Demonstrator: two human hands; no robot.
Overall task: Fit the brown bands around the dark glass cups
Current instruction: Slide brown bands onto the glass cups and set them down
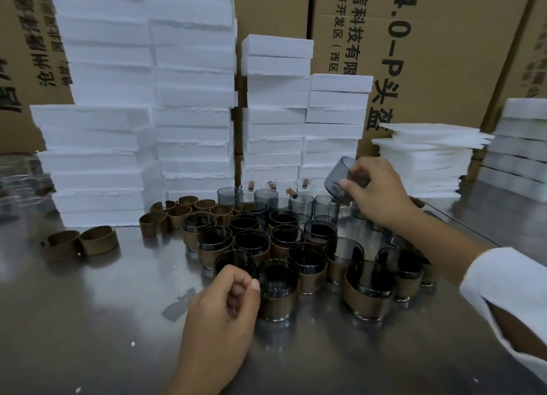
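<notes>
Far left on the steel tabletop: 2 loose brown bands, touching each other. Next, in front of the white foam stacks, a band cluster of approx. 7–8; they overlap, so exact no. unclear. Bands look light & stiff-ish, split loops w/ a gap, so prob. they spread enough to slip over a cup; best held by the edges. Left hand: fingers curled in, thumb against forefinger, nothing visible in it, just beside the front one of the banded cups. Centre: approx. 13 banded cups packed wall to wall, poss. more hidden behind the right forearm. Behind them approx. 5–6 bare dark cups, upright. Right hand grips 1 bare dark glass cup, lifted & tilted above the back row, thumb on the outer wall, fingers showing through the glass. Glass prob. smooth, slippery, fragile & heavier than a band: grip the wall w/ thumb opposite fingers, not the rim, & avoid knocking neighbours.
</notes>
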